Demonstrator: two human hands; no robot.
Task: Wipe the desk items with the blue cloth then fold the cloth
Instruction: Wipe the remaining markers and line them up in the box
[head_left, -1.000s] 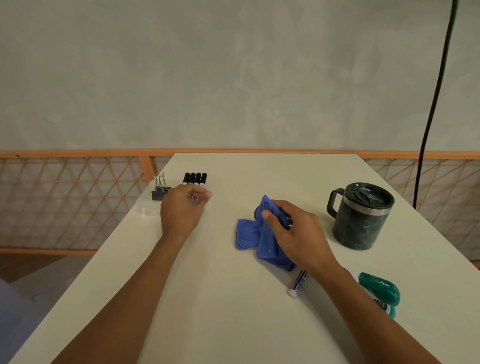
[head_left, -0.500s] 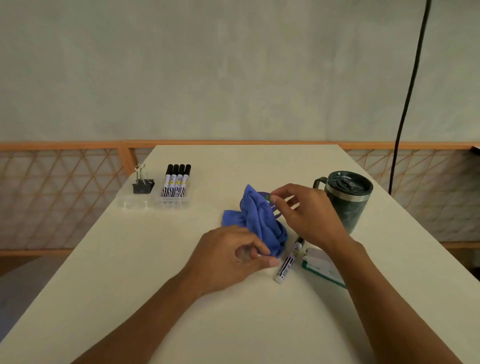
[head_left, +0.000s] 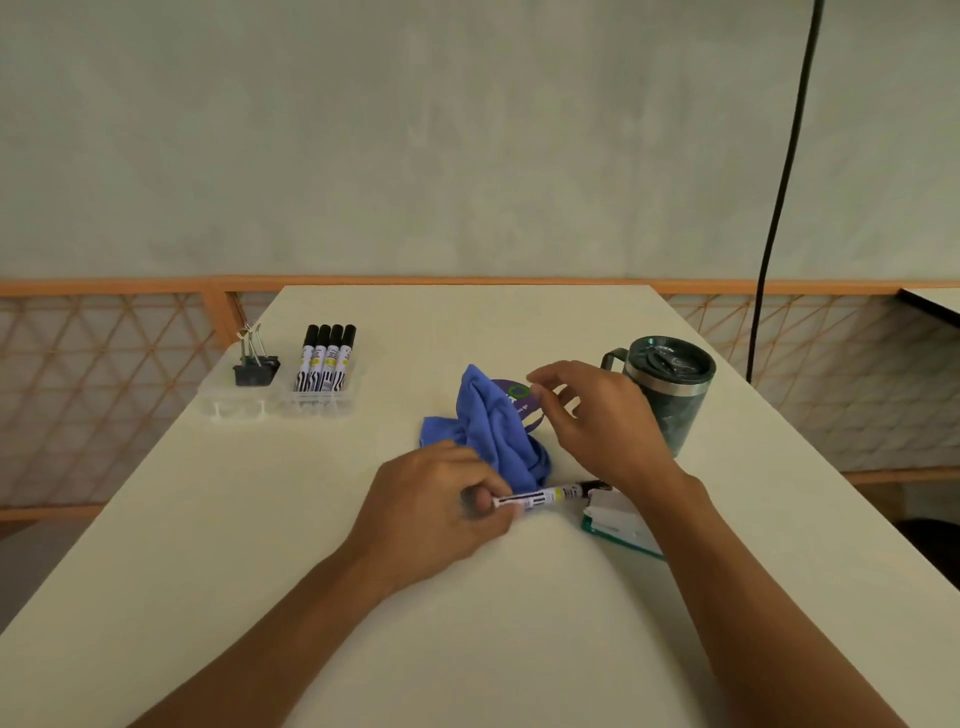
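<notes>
My left hand (head_left: 436, 512) pinches the loose marker (head_left: 543, 498) just beside the bunched blue cloth (head_left: 491, 428) at mid-desk while my right hand (head_left: 597, 421) hovers slack and empty above it, so wiping seems only partway, with four markers (head_left: 326, 358) lined up far left and folding not begun.

Left hand (head_left: 436, 512) rests low, thumb and fingers pinching a marker (head_left: 543, 497); right hand (head_left: 597, 421) hovers beyond, fingers loosely curled.

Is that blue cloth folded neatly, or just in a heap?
In a heap: the blue cloth stands bunched up in loose creases on the desk, with no flat layers or squared edges.
</notes>
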